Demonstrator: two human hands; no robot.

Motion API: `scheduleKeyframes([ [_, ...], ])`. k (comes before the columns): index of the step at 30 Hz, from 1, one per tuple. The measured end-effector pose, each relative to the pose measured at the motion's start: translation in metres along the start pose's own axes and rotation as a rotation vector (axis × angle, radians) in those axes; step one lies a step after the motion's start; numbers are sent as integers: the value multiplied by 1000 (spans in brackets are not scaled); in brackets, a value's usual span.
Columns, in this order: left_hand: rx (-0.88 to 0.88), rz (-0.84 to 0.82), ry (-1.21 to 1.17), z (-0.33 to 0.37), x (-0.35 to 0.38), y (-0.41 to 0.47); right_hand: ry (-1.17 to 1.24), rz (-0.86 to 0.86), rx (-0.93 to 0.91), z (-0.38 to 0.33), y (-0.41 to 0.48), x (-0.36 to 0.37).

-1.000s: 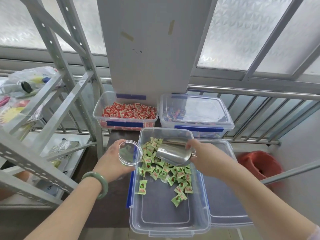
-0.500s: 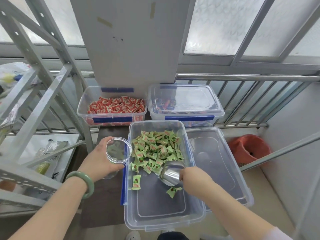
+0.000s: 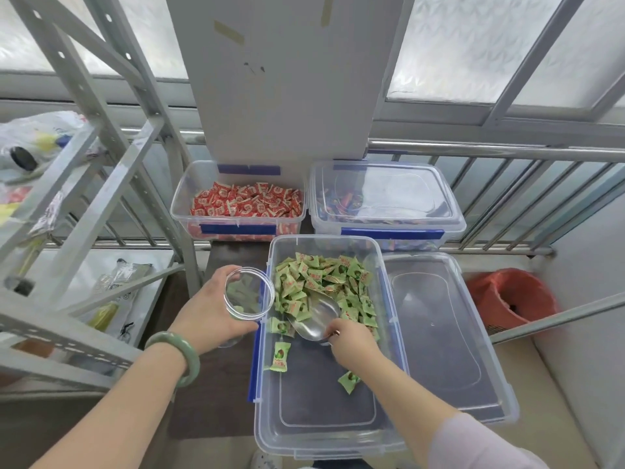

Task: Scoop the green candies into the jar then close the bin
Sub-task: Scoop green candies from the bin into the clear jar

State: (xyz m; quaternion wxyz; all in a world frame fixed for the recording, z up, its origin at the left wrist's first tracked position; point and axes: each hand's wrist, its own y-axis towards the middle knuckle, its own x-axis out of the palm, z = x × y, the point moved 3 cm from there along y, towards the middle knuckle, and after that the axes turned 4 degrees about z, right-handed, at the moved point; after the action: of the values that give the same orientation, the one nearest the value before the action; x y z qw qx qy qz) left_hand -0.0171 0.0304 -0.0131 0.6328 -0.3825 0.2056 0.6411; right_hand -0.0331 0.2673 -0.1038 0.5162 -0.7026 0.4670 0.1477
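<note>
Frosted windows and a metal railing stand behind the dark bench [image 3: 209,394]. On it the open clear plastic bin [image 3: 324,434] holds green wrapped candies [image 3: 321,282]. Left hand [image 3: 209,316] grips a clear round jar [image 3: 248,294] just beside the bin. Right hand [image 3: 353,340] holds a shiny metal scoop [image 3: 316,318], its mouth in the candies.

Three bins [image 3: 324,431], one jar [image 3: 249,297], one scoop [image 3: 316,319]
</note>
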Motion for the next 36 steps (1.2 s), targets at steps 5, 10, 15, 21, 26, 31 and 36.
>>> scheduleKeyframes([
  [5,-6,-13,0,4,-2,-1,384,79,57,-2,4,12],
  [10,0,-15,8,1,-4,0,431,192,137,12,4,12],
  [15,9,-5,14,1,-4,3,498,146,189,20,-2,3],
  [21,-3,52,5,-2,-4,6,581,136,153,21,-12,-10],
  [26,-5,58,-5,-3,-5,6,620,172,67,11,-26,-38],
  [31,22,52,-27,4,-3,3,497,215,-69,-7,-40,-86],
  [36,27,35,-67,14,-4,-1,255,185,-208,-39,-58,-133],
])
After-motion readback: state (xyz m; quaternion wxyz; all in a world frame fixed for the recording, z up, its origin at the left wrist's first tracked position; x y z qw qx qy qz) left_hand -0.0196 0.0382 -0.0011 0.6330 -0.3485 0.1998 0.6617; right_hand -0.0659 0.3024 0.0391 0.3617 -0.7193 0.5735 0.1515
